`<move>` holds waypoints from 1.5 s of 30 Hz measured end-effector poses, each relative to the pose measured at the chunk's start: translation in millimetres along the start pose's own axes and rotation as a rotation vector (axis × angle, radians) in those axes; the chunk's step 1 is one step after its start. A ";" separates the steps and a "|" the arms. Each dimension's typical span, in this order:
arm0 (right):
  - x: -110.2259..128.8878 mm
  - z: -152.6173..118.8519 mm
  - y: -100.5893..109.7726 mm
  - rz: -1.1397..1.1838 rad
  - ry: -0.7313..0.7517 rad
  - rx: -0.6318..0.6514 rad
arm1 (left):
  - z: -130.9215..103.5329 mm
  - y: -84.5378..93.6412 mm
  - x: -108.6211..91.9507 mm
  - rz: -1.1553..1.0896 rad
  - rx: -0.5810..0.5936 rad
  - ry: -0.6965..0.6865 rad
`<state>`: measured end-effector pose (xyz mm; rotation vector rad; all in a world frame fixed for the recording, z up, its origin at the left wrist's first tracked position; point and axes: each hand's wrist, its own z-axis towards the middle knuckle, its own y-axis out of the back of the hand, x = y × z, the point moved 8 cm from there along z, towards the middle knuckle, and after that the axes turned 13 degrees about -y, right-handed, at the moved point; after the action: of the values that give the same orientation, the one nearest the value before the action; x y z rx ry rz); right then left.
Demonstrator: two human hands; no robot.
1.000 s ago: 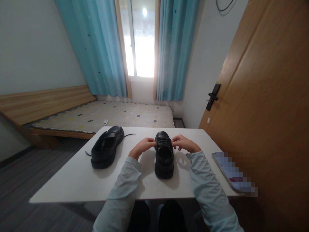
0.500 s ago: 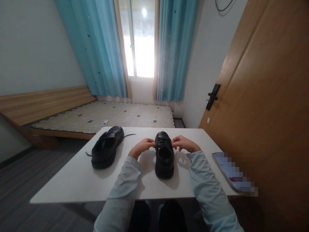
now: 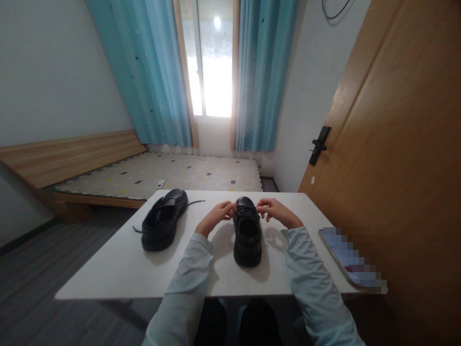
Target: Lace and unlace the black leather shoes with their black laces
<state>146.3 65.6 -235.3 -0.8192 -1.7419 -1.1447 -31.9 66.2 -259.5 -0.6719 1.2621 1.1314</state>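
A black lace-up shoe (image 3: 248,247) stands upright on the white table (image 3: 144,278), its toe pointing away from me. Its crossed black shoelace (image 3: 246,214) runs over the tongue. My left hand (image 3: 218,216) is at the left side of the lacing, thumb and fingers closed in a pinch at the lace. On the opposite side my right hand (image 3: 275,213) pinches at the lacing too, with the other fingers curled. The thin lace between the fingertips is hard to see. A second black shoe (image 3: 158,240) rests to the left, a loose lace end sticking out on each side.
A tablet-like device (image 3: 342,254), partly pixelated, lies at the table's right edge beside a wooden door (image 3: 389,144). Beyond the table is a bed (image 3: 194,168) with a small white remote (image 3: 160,183) on it. Blue curtains (image 3: 154,72) frame the window.
My left hand has shifted slightly up along the shoe's side, its fingers now nearer the toe. My right hand stays about in place. The view has moved a little.
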 end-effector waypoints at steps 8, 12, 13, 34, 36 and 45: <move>21.7 -5.0 13.3 0.048 0.199 -0.286 | 6.8 21.3 11.1 0.368 -0.208 -0.027; 35.8 -14.7 12.6 0.029 0.307 -0.360 | 5.1 25.5 1.6 0.637 -0.278 -0.071; 40.0 -19.4 12.1 0.020 0.332 -0.381 | 5.0 23.5 -0.9 0.648 -0.271 -0.089; 49.2 -116.0 -121.3 -1.158 0.431 -0.660 | 4.8 11.8 -4.2 0.749 -0.167 -0.162; 44.8 -116.6 -121.6 -1.169 0.418 -0.708 | 4.7 11.0 -3.9 0.750 -0.157 -0.161; 34.8 -108.8 -118.8 -1.041 0.371 -0.611 | 4.8 9.4 -2.5 0.771 -0.132 -0.149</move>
<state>63.3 -76.4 -224.6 0.0859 -1.4845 -2.4078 -38.5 73.1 -254.2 -0.1688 1.3592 1.8674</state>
